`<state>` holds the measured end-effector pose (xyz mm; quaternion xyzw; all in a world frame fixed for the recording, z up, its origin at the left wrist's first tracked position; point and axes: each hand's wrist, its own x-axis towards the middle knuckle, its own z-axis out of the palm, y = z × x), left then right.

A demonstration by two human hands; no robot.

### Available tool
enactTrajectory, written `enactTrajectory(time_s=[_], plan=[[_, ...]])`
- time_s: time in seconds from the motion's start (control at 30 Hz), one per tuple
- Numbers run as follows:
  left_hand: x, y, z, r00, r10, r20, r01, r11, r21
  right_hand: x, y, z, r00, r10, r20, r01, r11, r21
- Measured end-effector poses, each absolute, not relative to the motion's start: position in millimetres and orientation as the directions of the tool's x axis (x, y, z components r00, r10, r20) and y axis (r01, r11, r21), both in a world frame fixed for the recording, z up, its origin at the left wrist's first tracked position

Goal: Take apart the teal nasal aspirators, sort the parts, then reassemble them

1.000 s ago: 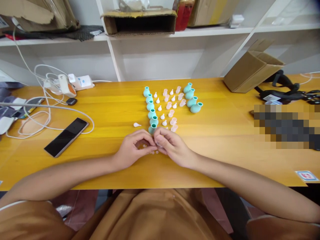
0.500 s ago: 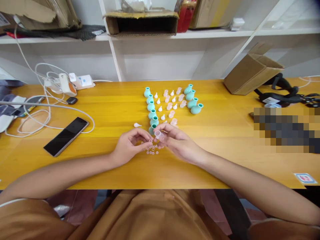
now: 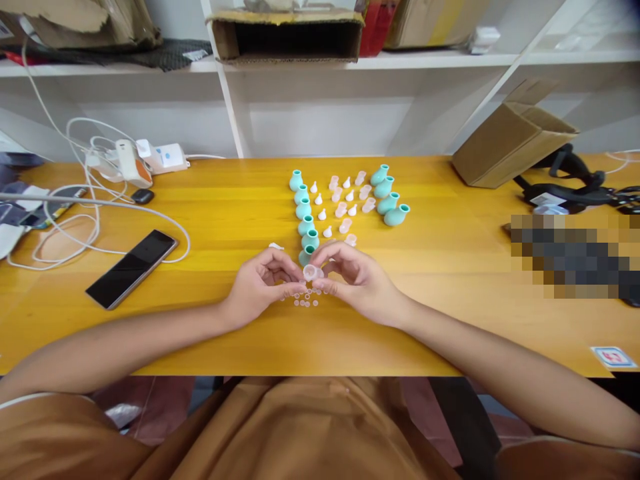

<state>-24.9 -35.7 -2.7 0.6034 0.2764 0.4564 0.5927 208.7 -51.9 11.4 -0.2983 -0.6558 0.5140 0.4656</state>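
And here we are over the counter (image 3: 225, 213), both hands close together around one little clear cup (image 3: 311, 273), its round mouth showing! The right hand (image 3: 356, 280) has it pinched between thumb and fingers, up off the surface, right in front of the nearest teal vessel. Across from it the left hand (image 3: 270, 279) curls in, fingertips just beside the rim; whether they grip anything, I can't tell, it's too small. Just below, toward the front edge, there's a scatter of tiny clear rings (image 3: 302, 303) on the wood. Look toward the back edge: six teal vessels (image 3: 303, 209) stand in a line on the left, four more (image 3: 397, 215) sit to the right, and in between come white teardrop-shaped pieces (image 3: 327, 231) and pinkish clear pieces (image 3: 345, 226). One white piece (image 3: 276, 247) lies alone, partly hidden behind the left hand. Nearer the left edge, a dark-screened phone (image 3: 133, 269); at the back right, an open cardboard box (image 3: 500, 143).
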Motion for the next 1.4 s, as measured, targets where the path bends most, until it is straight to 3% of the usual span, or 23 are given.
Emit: enactTrajectory(time_s=[0.2,0.47,0.67,0.8,1.4], plan=[[-26.5,-34.5,-4.9,0.397,0.876,0.274,-0.156,-0.23,0.961,206.2,-56.5,11.1,-0.412,0.861,0.299,-0.08,0.293,-0.953],[-33.5,-33.5,0.0,0.407,0.726,0.554,-0.024,-0.598,0.801,200.0,-58.8,4.9,-0.423,0.88,0.216,-0.191,0.146,-0.971],[-34.8,-35.2,-4.1,0.42,0.701,0.576,-0.141,-0.577,0.805,199.3,-58.9,3.1,-0.451,0.882,0.136,-0.221,0.037,-0.975],[-35.8,-35.3,-5.9,0.412,0.671,0.617,-0.118,-0.632,0.766,198.0,-60.4,2.9,-0.483,0.869,0.103,-0.237,-0.017,-0.971],[-30.6,-29.8,-7.0,0.462,0.744,0.483,-0.189,-0.449,0.873,197.9,-62.3,5.8,-0.487,0.863,0.136,-0.256,0.008,-0.967]])
